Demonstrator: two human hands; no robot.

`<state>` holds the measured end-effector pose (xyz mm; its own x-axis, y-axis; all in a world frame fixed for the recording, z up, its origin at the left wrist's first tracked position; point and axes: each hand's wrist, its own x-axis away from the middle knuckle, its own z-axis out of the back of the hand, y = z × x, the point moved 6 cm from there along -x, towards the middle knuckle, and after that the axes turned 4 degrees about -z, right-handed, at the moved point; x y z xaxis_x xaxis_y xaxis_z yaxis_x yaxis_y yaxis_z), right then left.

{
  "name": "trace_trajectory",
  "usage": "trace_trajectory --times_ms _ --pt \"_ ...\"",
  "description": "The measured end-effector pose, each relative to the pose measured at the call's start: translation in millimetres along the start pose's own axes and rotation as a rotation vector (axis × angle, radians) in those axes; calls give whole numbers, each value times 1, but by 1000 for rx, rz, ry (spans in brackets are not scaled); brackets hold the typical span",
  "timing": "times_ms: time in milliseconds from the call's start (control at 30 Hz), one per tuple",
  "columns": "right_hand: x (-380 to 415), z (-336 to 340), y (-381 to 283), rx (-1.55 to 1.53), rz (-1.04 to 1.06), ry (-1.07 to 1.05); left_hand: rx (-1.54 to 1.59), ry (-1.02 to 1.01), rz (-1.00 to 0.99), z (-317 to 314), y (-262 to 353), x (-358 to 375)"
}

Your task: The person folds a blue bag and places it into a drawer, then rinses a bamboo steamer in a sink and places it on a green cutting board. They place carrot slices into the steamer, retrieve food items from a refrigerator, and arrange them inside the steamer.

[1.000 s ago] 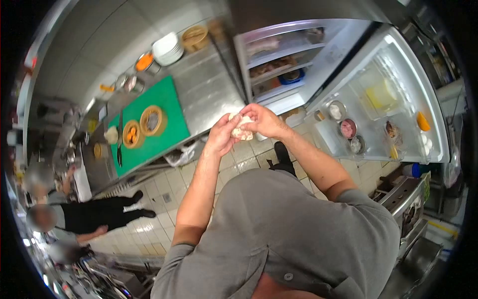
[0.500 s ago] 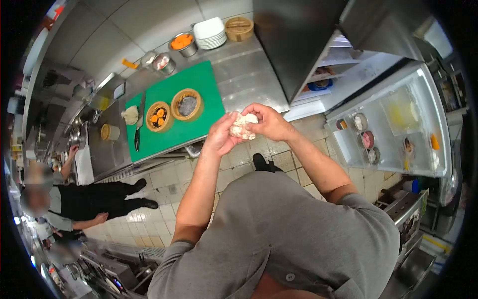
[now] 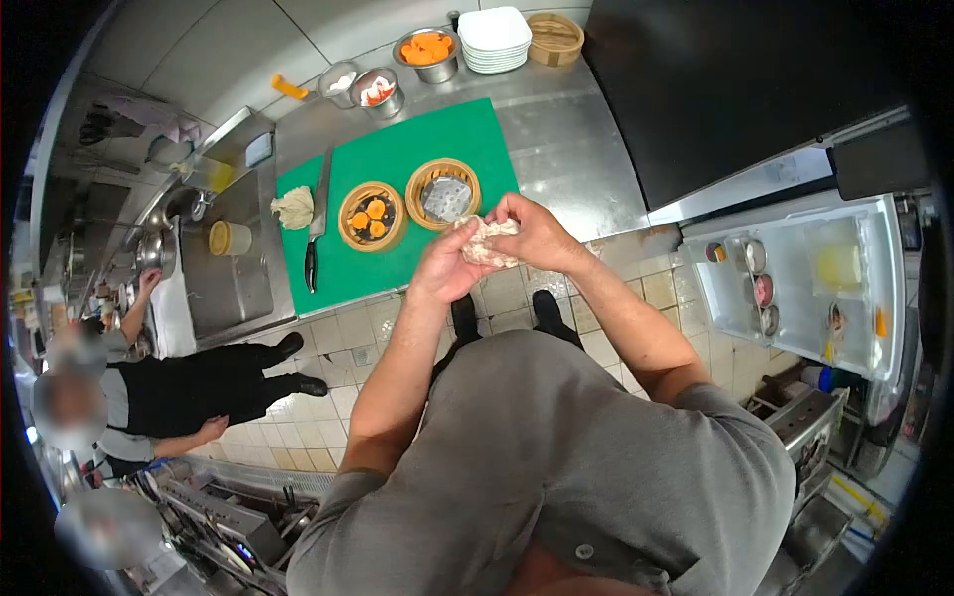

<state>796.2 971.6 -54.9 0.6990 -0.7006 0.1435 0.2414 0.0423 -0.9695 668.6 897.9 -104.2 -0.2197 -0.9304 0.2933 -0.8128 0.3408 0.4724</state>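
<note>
A pale, pinkish-white lumpy mass (image 3: 487, 241), perhaps minced filling, is held between both hands just off the counter's front edge. My left hand (image 3: 447, 263) cups it from the left with the thumb across the top. My right hand (image 3: 537, 236) closes on it from the right, fingertips pressed into it. Beyond them, on a green cutting board (image 3: 388, 154), stands a bamboo steamer (image 3: 443, 194) with a perforated liner. Beside it, a second bamboo steamer (image 3: 372, 217) holds several orange slices. A knife (image 3: 318, 214) and a crumpled pale cloth (image 3: 293, 208) lie to the left.
Along the wall stand a metal bowl of orange pieces (image 3: 426, 55), a metal bowl with red and white pieces (image 3: 378, 92), stacked white plates (image 3: 495, 42) and a bamboo lid (image 3: 555, 40). An open fridge door (image 3: 795, 288) juts out at right. A co-worker (image 3: 199, 397) stands at left.
My body has moved closer to the counter, bringing my hands and the lumpy mass to the board's edge. The fridge interior shows less. Both hands still hold the mass.
</note>
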Motion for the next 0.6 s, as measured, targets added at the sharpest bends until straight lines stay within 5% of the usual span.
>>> trace_trajectory --times_ms 167,333,600 --pt "-14 -20 -32 -285 -16 1 31 -70 81 10 49 10" --pt "-14 -30 -87 352 195 -193 -240 -182 123 -6 88 19" --pt "-28 -39 -108 444 176 -1 -183 -238 96 0 113 23"
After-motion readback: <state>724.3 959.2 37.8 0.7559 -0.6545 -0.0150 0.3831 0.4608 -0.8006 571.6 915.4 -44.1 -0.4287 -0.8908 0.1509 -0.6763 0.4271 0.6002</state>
